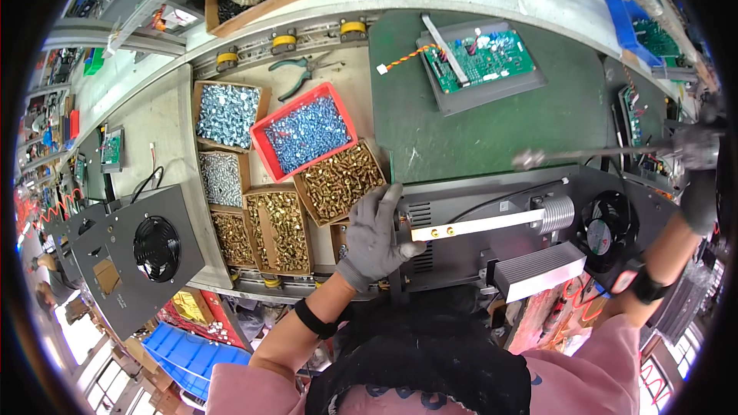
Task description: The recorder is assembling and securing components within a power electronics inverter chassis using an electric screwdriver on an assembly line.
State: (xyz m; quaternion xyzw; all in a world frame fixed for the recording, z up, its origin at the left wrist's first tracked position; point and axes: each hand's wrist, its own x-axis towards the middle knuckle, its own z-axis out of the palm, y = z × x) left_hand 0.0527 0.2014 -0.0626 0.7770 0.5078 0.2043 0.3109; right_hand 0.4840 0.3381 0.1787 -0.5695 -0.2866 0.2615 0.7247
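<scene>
Slipping is the risk: left hand (374, 237) is only pressing the chassis (492, 250), fingers flat, while right hand (698, 147) at 3 o'clock is clenching a screwdriver (584, 155).

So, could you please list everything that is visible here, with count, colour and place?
Red plastic tray of silver screws: one, red, centre left.
Cardboard boxes of brass screws: three or so, brown, below the tray.
Cardboard boxes of silver screws: two, left of the tray.
Green-handled pliers: one, above the tray.
Green circuit board on grey panel: one, top centre.
Grey metal chassis with black fan: one, in front of the person.
Powered screwdriver: one, right.
Left hand: grey glove, on the chassis edge.
Right hand: gloved, on the screwdriver.
</scene>
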